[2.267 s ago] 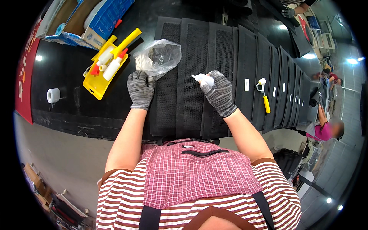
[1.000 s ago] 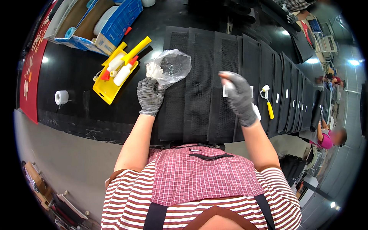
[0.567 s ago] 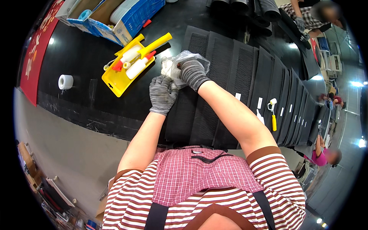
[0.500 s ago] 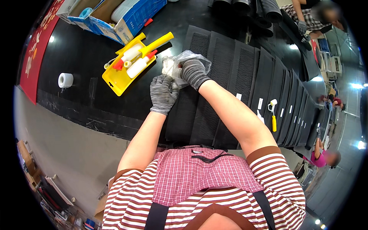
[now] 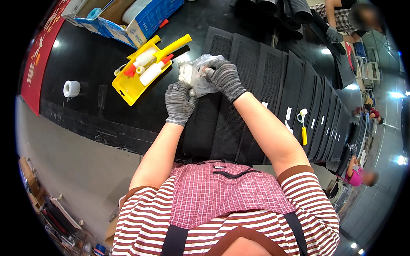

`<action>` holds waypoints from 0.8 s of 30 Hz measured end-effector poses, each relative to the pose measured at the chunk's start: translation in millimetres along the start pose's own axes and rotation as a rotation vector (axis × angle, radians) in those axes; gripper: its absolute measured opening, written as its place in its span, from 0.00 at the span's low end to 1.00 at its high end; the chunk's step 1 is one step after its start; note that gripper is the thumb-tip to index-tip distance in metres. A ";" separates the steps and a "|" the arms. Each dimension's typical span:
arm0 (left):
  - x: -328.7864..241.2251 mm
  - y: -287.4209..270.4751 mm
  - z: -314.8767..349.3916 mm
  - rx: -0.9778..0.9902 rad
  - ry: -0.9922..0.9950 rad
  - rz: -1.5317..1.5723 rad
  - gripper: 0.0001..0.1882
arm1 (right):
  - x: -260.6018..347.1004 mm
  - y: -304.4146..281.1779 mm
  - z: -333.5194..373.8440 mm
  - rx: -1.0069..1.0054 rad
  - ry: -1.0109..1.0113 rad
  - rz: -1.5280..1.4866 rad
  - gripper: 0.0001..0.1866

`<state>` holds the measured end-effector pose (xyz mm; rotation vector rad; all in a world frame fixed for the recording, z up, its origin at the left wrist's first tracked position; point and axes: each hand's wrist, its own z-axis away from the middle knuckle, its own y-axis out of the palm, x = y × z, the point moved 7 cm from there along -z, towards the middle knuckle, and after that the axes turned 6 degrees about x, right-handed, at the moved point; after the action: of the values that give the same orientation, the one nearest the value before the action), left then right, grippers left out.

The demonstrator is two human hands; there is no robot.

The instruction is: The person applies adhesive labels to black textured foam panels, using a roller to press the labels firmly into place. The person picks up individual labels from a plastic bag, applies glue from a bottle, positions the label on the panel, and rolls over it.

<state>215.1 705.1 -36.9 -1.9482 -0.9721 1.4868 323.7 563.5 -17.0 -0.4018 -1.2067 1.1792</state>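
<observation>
My right hand [image 5: 227,79], in a grey striped knit glove, pinches a crumpled clear plastic bag [image 5: 201,83] above the black table. White pieces [image 5: 185,72] show at the bag's left end; their kind is hard to make out. My left hand [image 5: 180,102], gloved alike, is closed at the bag's near left edge, just below the white pieces, its fingertips partly hidden. Left of the bag lies a yellow tray [image 5: 130,94] with white bottles with red tips [image 5: 150,74] and a yellow-handled tool [image 5: 173,47] in it.
Overlapping black textured mats [image 5: 239,102] spread right of my hands, with a small yellow-handled roller [image 5: 303,128] on them. A white tape roll [image 5: 71,88] stands left. Blue cardboard boxes [image 5: 149,23] and black rolls [image 5: 301,10] sit at the back. Another person's gloved hand [image 5: 334,35] works far right.
My right hand has shifted slightly right, drawing the plastic bag's side with it and turning a little. My left hand stays almost in place by the white pieces.
</observation>
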 end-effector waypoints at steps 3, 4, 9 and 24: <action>1.6 3.2 -0.3 0.030 -0.011 -0.017 0.09 | -7.2 -17.2 24.6 -0.048 -0.034 -0.503 0.11; -0.4 3.3 -1.4 0.028 -0.003 -0.016 0.09 | -9.1 -26.3 35.3 -0.028 -0.005 -0.675 0.10; 0.9 3.7 0.1 0.019 0.011 -0.040 0.10 | -24.6 -57.1 89.9 0.091 0.155 -0.767 0.12; -99.8 15.1 53.4 0.577 -0.364 1.018 0.18 | -79.2 -9.7 180.1 0.142 0.247 -0.911 0.10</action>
<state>152.7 615.8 -3.0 -1.7837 0.4638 2.3531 179.7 433.8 18.1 0.1212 -0.9102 0.4011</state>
